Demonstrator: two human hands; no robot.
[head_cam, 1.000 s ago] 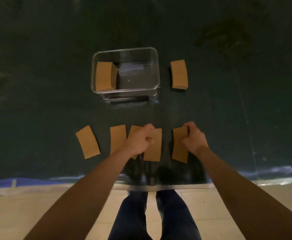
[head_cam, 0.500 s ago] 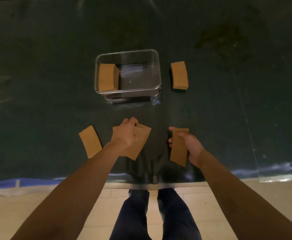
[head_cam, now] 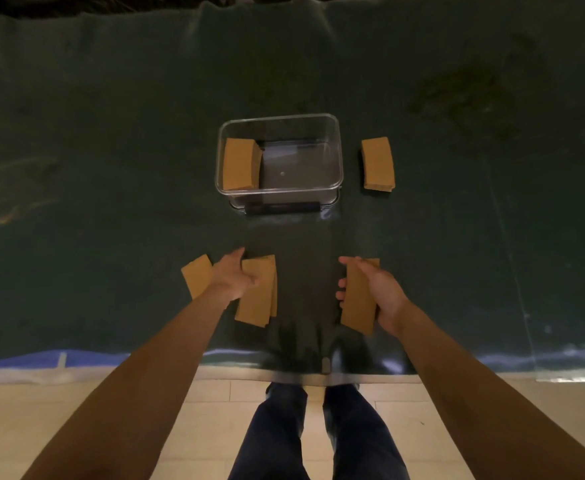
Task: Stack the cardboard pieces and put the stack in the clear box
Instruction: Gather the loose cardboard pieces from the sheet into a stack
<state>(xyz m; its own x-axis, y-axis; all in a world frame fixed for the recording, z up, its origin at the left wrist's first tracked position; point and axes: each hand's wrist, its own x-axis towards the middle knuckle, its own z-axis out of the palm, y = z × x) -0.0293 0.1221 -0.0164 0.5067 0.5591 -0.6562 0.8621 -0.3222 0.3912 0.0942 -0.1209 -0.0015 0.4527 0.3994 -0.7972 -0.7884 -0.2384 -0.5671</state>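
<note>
The clear box [head_cam: 334, 157] stands mid-table with a stack of cardboard pieces [head_cam: 240, 164] against its left wall. A second cardboard stack [head_cam: 377, 163] lies on the table right of the box. My left hand [head_cam: 233, 277] grips a small pile of overlapped cardboard pieces [head_cam: 258, 296] near the front edge. One loose piece [head_cam: 196, 275] lies flat just left of that hand. My right hand [head_cam: 377, 292] holds a single cardboard piece [head_cam: 358, 301] by its long edges, lifted slightly.
A dark green cloth under clear plastic sheeting [head_cam: 111, 168] covers the table. Its front edge [head_cam: 318, 370] runs just beyond my legs, with pale tiled floor [head_cam: 214, 427] below. A dark stain [head_cam: 464, 95] marks the cloth at the back right.
My left hand slid one piece left onto the neighbouring pieces and squared them into a pile. My right hand picked up the rightmost piece and turned it palm-up.
</note>
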